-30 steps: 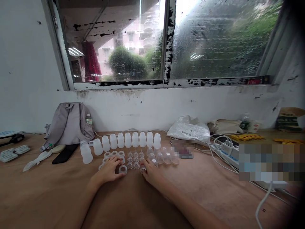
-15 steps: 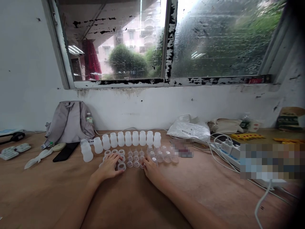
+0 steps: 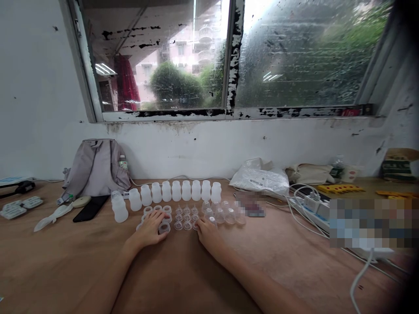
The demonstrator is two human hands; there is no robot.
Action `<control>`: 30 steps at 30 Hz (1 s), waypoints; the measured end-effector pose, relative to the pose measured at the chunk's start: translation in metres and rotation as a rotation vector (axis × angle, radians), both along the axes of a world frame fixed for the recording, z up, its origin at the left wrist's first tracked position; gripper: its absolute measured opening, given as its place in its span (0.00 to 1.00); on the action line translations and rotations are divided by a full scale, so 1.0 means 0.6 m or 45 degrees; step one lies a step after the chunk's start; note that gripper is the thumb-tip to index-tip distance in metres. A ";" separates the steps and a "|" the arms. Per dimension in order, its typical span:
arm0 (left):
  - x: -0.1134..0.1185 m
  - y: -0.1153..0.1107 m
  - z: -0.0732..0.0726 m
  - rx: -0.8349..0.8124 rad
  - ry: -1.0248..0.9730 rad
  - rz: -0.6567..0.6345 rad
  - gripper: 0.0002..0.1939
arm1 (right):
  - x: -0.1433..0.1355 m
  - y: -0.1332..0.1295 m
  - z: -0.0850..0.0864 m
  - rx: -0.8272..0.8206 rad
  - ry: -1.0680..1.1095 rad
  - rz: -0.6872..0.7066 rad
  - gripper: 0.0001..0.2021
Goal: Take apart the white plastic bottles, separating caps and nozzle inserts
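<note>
My left hand (image 3: 150, 230) rests spread over a group of translucent bottle collar rings (image 3: 157, 208). Its thumb lies against the near edge of the front right collar ring (image 3: 164, 227), apart from the fingers. Some rings are hidden under the palm. My right hand (image 3: 207, 233) lies low on the table with loosely bent fingers. Its fingertips touch or nearly touch the front right clear bottle nipple (image 3: 195, 224), in a block of nipples (image 3: 187, 217). Beside that hand stand clear dome caps (image 3: 230, 214), partly covered by it. Behind runs a row of frosted baby bottles (image 3: 176, 191).
One frosted bottle with a clear cap (image 3: 119, 208) stands left of the row. A black phone (image 3: 91, 208), a grey backpack (image 3: 94, 168) and a plastic bag (image 3: 261, 175) lie around. A power strip (image 3: 314, 211) with white cables occupies the right side.
The front right collar ring has slid slightly left, with my left thumb moving along with it. My right hand has barely shifted, and the nipples keep their places.
</note>
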State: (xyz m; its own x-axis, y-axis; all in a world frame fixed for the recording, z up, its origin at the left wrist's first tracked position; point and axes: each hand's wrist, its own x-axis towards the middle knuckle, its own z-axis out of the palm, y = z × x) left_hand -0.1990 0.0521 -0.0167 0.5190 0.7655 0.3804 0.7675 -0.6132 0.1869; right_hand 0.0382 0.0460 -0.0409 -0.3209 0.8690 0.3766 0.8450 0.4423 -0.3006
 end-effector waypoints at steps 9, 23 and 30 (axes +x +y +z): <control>-0.005 0.018 0.000 0.323 -0.312 0.202 0.12 | 0.001 -0.009 0.002 -0.012 0.007 0.031 0.12; -0.059 0.030 0.025 0.917 -0.854 0.909 0.24 | -0.008 -0.018 0.014 0.246 0.395 0.273 0.10; -0.124 0.072 -0.020 0.693 -1.160 1.337 0.47 | -0.008 -0.022 0.018 0.234 0.454 0.302 0.10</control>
